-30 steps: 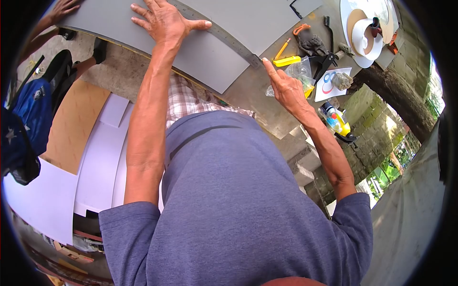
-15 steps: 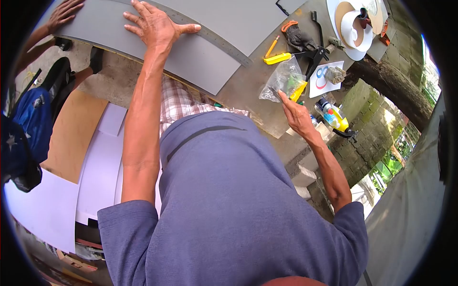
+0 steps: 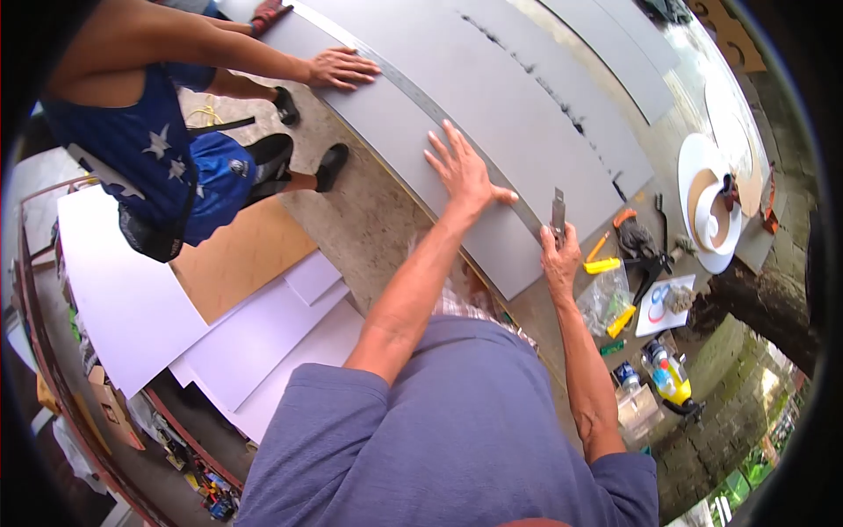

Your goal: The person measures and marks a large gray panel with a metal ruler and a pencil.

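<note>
Right hand (image 3: 562, 255) has moved from the plastic bag (image 3: 602, 297) to the near end of the steel ruler (image 3: 411, 90), fingers closed around a utility knife (image 3: 558, 209) just right of it. Left hand (image 3: 465, 180) spreads open, gripping nothing, thumb across the ruler, whose long axis runs away leftward.

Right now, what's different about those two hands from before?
The right hand moved from the plastic bag to the near end of the ruler, and now holds a cutter. The left hand stayed spread over the gray sheet.
</note>
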A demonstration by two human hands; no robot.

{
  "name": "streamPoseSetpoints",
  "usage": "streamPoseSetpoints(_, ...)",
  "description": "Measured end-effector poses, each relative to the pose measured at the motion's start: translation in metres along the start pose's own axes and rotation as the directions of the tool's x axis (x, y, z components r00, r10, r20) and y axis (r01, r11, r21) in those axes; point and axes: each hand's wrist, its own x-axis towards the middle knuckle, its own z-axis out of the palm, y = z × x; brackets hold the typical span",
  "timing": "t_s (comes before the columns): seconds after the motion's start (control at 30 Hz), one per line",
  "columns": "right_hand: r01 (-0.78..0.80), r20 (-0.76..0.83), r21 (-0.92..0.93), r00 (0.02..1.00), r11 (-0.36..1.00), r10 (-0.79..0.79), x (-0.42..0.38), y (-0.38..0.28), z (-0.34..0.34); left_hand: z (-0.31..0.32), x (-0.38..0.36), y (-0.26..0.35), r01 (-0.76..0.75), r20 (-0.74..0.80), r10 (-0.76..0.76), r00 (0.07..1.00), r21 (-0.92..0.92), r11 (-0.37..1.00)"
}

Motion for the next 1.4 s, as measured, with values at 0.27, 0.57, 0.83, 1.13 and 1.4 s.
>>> streamPoseSetpoints(0.27, 0.128, -0.082, -0.284, 0.984, 0.95, -0.157, 0.002, -0.008, 0.006, -0.001, 0.031, -0.026, -0.139, -0.191, 0.121, 0.974, -0.083, 0.987)
streamPoseSetpoints(0.57, -0.013, -0.062, -0.223, 0.998, 0.975, 0.0, -0.001, 0.001, 0.003, -0.036, 0.073, -0.072, -0.173, -0.116, 0.168, 0.979, -0.04, 0.984)
streamPoseSetpoints(0.83, 0.071, 0.164, -0.193, 0.986, 0.979, -0.039, 0.082, -0.13, 0.096, -0.072, 0.065, -0.071, -0.127, 0.055, 0.13, 0.99, -0.043, 0.991)
streamPoseSetpoints(1.13, 0.717, 0.585, -0.157, 0.621, 0.679, -0.521, 0.277, -0.283, 0.385, -0.076, 0.066, -0.075, -0.139, 0.063, 0.139, 0.988, -0.007, 0.99)
streamPoseSetpoints(1.4, 0.861, 0.597, -0.285, 0.503, 0.42, -0.625, 0.343, -0.332, 0.521, -0.076, 0.07, -0.073, -0.14, 0.053, 0.14, 0.989, -0.011, 0.99)
